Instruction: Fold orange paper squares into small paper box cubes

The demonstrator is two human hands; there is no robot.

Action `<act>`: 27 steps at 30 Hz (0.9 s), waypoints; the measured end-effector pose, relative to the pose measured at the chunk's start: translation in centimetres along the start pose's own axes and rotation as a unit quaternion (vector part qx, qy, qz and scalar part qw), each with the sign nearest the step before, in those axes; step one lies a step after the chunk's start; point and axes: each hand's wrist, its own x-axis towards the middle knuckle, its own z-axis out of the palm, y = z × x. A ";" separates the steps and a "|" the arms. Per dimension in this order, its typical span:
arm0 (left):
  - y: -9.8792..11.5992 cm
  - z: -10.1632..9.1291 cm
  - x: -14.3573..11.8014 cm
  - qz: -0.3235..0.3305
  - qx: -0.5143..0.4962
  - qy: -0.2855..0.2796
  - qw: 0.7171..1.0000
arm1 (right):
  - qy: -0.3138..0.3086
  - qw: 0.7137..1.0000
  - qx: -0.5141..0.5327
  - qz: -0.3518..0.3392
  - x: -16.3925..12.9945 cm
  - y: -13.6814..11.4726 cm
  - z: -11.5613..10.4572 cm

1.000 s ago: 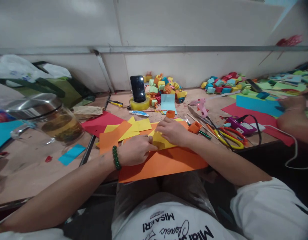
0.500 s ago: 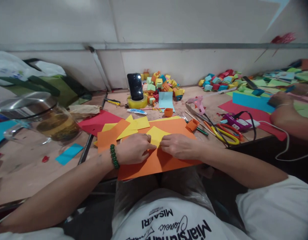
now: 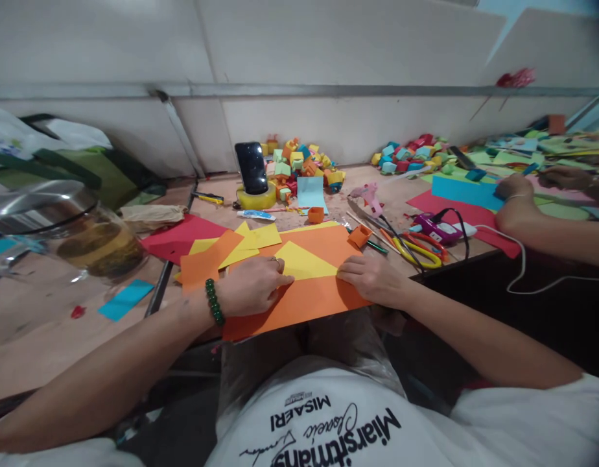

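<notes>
A yellow paper [image 3: 306, 261], folded to a triangle, lies on a large orange sheet [image 3: 299, 308] at the table's front edge. My left hand [image 3: 253, 283], with a ring and a green bead bracelet, is closed at the triangle's left corner, its index finger pressing there. At the right corner, my right hand [image 3: 372, 277] is closed with its fingertips on the paper. The folded edge runs between both hands. More yellow paper [image 3: 266, 235] and a smaller orange piece [image 3: 209, 259] lie beyond my left hand. Small folded orange pieces [image 3: 360, 236] lie past the sheet.
Behind stand a phone [image 3: 251, 167] on a tape roll [image 3: 257, 196] and a heap of paper cubes [image 3: 304, 162]. On the right are a pink glue gun [image 3: 369, 196], scissors [image 3: 419, 254] and another person's hand [image 3: 516, 188]. A glass jug [image 3: 98, 243] stands left.
My right hand has slid right along the folded edge, away from my left hand, uncovering the yellow triangle. My left hand stays at the left corner. The view has shifted slightly.
</notes>
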 end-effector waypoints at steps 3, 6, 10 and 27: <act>0.6 -0.4 -0.7 0.001 0.012 0.001 1.000 | 0.021 1.000 -0.016 0.006 0.0 -0.3 0.1; 1.1 -0.6 -2.2 -0.025 0.010 0.002 1.000 | 0.023 0.999 -0.022 0.014 0.0 -0.5 0.0; 1.0 0.1 -4.9 -0.088 0.005 0.003 0.996 | -0.005 0.998 -0.043 0.055 0.4 -1.0 -0.9; 4.7 0.6 -4.1 -0.199 0.097 0.014 0.975 | -0.109 0.991 -0.082 -0.013 5.8 -3.5 -0.1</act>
